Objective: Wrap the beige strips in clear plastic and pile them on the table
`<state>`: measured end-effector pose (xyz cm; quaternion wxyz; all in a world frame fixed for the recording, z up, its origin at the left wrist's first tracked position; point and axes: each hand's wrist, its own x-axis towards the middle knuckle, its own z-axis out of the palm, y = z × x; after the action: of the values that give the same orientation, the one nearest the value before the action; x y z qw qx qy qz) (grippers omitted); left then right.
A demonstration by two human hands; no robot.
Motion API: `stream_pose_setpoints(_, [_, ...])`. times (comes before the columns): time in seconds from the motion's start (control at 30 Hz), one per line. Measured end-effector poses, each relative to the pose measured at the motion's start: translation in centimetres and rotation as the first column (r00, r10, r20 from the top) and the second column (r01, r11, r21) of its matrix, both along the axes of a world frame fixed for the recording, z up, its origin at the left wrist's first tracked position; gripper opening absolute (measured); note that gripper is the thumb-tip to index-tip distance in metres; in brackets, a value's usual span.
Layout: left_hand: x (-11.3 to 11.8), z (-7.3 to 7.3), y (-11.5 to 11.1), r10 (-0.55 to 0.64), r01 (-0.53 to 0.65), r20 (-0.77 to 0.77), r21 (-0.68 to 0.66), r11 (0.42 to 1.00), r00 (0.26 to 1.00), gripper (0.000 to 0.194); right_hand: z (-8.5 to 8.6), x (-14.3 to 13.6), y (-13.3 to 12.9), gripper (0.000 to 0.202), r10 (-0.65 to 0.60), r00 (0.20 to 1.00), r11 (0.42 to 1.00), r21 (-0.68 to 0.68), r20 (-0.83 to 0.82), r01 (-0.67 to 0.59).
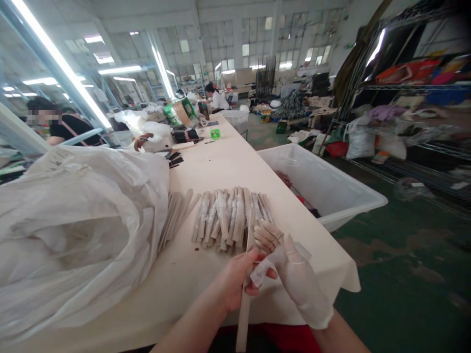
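Observation:
My left hand (241, 277) is bare and closed round a long beige strip (243, 314) that points toward my body. A thin white glove covers my right hand (290, 267); its fingers are curled beside the strip's upper part. Between the two hands is a piece of translucent film (267, 267), which the left fingertips touch. What the right fingers grip is too hard to make out. Just beyond my hands lies a pile of beige strip bundles (224, 215) wrapped in clear film. To its left, loose beige strips (176, 213) lie side by side.
A large white sack (91, 186) fills the table's left side. Right of the table (221, 159) stands a white plastic bin (331, 184). Farther back are a green box (215, 133) and bags. One person (73, 125) is at the left, another (219, 99) in the distance. Shelves (423, 88) stand right.

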<state>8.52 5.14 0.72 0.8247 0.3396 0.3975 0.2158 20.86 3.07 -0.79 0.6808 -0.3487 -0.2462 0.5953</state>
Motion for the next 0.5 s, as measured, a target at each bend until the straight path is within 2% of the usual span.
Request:
stream_pose_setpoints(0.13, [0.1, 0.1, -0.7, -0.032, 0.067, 0.158, -0.224, 0.972, 0.987, 0.029, -0.3, 0.5, -0.6, 0.051, 0.014, 0.987, 0.998, 0.059, 0.160, -0.024])
stream_pose_setpoints(0.23, [-0.3, 0.2, -1.1, -0.029, 0.101, 0.252, -0.279, 0.955, 0.967, 0.024, -0.7, 1.0, -0.8, 0.051, 0.033, 0.980, 0.995, 0.085, 0.195, -0.050])
stream_pose_setpoints(0.3, [-0.6, 0.2, -1.2, -0.027, 0.086, 0.240, -0.240, 0.967, 0.970, 0.030, -1.0, 1.4, -0.9, 0.052, 0.039, 0.975, 0.995, 0.084, 0.218, -0.059])
stream_pose_setpoints(0.4, [-1.0, 0.3, -1.2, -0.029, 0.040, 0.106, -0.109, 0.993, 0.994, 0.038, -1.0, 2.1, -1.2, 0.051, 0.021, 0.954, 0.994, 0.093, 0.298, -0.051])
stream_pose_setpoints(0.5, [-1.1, 1.1, -1.0, -0.052, 0.060, -0.086, 0.105, 0.993, 0.995, 0.031, -0.5, 2.9, -1.7, 0.049, 0.001, 0.886, 0.993, 0.106, 0.464, -0.057])
